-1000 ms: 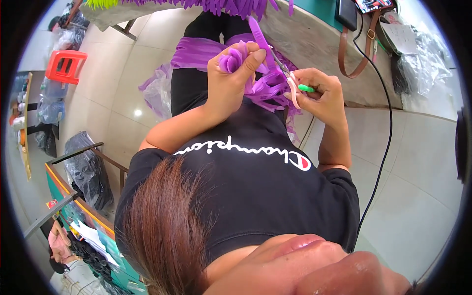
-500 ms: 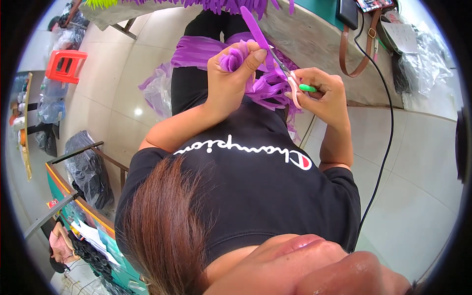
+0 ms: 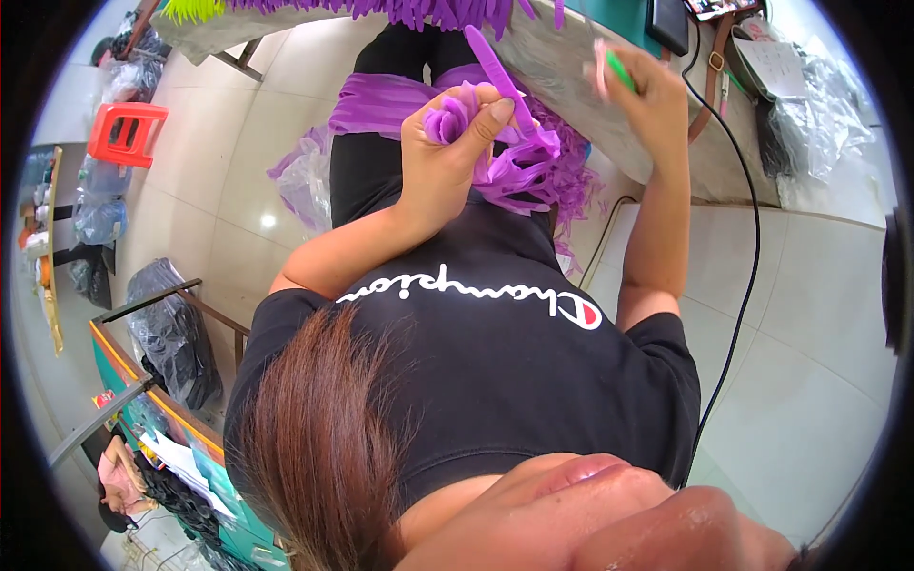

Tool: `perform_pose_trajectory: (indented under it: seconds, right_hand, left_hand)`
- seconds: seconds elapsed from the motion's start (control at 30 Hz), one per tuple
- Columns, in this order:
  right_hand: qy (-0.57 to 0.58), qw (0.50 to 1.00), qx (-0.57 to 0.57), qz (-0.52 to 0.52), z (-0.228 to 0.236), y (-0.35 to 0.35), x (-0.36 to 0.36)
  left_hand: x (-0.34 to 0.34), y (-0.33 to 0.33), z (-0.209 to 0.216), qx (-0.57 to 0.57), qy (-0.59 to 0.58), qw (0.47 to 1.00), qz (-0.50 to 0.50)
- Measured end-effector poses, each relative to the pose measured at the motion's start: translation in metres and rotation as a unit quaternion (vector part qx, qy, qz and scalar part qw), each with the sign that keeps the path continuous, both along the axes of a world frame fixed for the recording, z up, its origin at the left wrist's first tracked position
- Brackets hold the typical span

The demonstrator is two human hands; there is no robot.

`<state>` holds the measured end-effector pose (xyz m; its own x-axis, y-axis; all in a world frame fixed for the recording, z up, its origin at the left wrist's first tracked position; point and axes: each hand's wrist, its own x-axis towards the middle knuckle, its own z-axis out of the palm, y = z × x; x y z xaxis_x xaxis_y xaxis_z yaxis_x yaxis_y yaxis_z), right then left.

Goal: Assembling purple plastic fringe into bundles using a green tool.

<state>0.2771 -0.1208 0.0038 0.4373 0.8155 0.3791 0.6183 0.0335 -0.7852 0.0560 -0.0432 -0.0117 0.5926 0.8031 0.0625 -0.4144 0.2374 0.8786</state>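
My left hand (image 3: 440, 157) is closed on a long purple rubbery strip (image 3: 497, 71), which sticks up past the thumb. Curled purple pieces (image 3: 447, 122) also poke out between its fingers. Below that hand, a tangle of purple strips (image 3: 533, 171) hangs over my lap. My right hand (image 3: 655, 95) is raised beside the table edge, closed on pink-handled scissors (image 3: 601, 71); their blades are smeared by motion. Something bright green (image 3: 620, 70) shows at the fingers of the same hand, its kind unclear.
On the table (image 3: 543, 59) ahead lie rows of purple strips (image 3: 419, 9) and some lime-green ones (image 3: 195, 9). A black box-shaped item (image 3: 668, 27), a brown strap (image 3: 714, 71) and a black cable (image 3: 752, 190) are at right. A red stool (image 3: 128, 133) stands at left.
My right hand has moved up and to the right with the scissors, away from the purple strip. The left hand stays almost in place, still gripping the strip.
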Motion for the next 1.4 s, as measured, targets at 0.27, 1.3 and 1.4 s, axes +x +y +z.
perform_pose_trajectory:
  seconds: [0.27, 1.3, 1.4]
  right_hand:
    - [-0.238, 0.945, -0.101, -0.201, -0.03, 0.124, 0.122]
    - [0.383, 0.905, -0.041, 0.181, -0.006, -0.01, -0.042]
    - [0.362, 0.913, -0.064, 0.177, -0.004, -0.008, -0.047]
  left_hand:
    - [-0.002, 0.005, -0.005, 0.03, 0.015, 0.999, -0.005]
    - [0.003, 0.019, -0.015, -0.103, -0.008, 0.976, -0.192]
    - [0.008, 0.011, -0.011, -0.069, 0.033, 0.968, -0.238]
